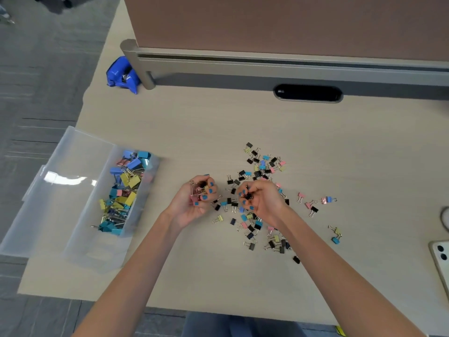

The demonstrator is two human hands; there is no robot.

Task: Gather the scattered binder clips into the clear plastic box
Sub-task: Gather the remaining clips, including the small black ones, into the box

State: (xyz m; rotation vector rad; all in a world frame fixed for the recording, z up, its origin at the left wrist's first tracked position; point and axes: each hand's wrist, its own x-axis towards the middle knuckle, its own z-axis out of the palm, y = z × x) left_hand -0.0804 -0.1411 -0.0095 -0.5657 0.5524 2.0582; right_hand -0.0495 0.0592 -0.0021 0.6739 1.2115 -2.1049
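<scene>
Several small binder clips (pixel 261 166) in black, blue, pink and yellow lie scattered on the desk's middle right. The clear plastic box (pixel 80 249) stands at the left edge, its lid folded open to the left, with larger blue, yellow and pink clips (pixel 126 190) heaped in its right half. My left hand (pixel 194 203) is turned palm up and curls around a bunch of small clips. My right hand (pixel 261 201) hovers over the pile, fingers curled, pinching a black clip.
A blue tape dispenser (pixel 122 75) sits at the back left beside the grey post of a brown partition (pixel 291 20). A black cable slot (pixel 308 93) lies behind the pile. A phone (pixel 441 261) lies at the right edge.
</scene>
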